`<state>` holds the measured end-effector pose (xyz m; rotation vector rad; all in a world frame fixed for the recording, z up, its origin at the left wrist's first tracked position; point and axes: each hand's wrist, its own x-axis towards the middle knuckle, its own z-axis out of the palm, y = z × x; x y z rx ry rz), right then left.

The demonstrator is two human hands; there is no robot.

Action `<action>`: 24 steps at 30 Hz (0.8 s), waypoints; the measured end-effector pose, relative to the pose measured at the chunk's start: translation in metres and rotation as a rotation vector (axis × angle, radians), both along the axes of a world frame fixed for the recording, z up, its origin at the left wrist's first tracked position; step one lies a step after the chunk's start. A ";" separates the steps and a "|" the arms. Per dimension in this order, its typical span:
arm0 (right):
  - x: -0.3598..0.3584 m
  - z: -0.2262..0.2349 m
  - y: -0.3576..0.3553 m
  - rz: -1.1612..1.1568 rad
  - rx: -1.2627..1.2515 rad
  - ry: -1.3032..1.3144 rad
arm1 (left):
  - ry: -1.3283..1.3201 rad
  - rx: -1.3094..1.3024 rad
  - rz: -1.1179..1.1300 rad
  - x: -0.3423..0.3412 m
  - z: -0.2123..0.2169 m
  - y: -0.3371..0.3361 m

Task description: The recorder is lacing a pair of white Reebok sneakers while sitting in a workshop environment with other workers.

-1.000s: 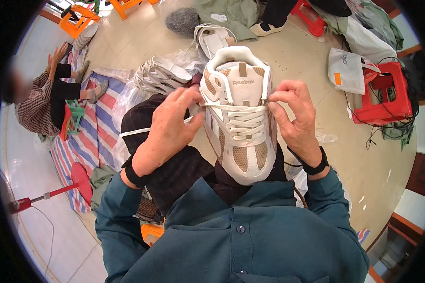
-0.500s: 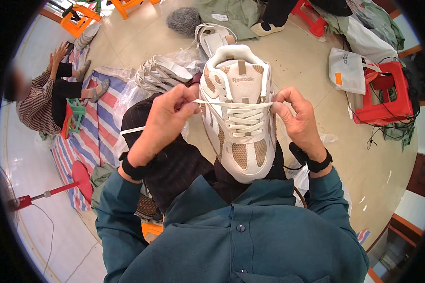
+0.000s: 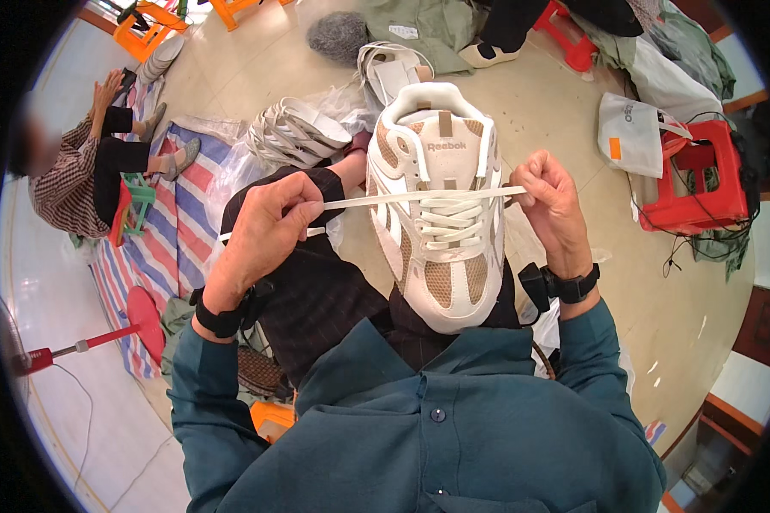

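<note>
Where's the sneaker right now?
In the head view, the sneaker is just right of centre, toe toward the person, between the left hand and the right hand, which hold a white shoelace stretched across it.

The shoe (image 3: 457, 278) is white and tan, the lace (image 3: 389, 199) cream. Red, white and blue stripe the sheet (image 3: 180, 232).
</note>
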<state>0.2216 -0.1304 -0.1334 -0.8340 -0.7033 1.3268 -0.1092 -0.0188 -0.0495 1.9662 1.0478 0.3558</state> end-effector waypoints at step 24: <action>0.067 -0.027 -0.049 -0.490 -0.001 -1.837 | 0.503 0.738 0.023 -0.113 0.004 0.006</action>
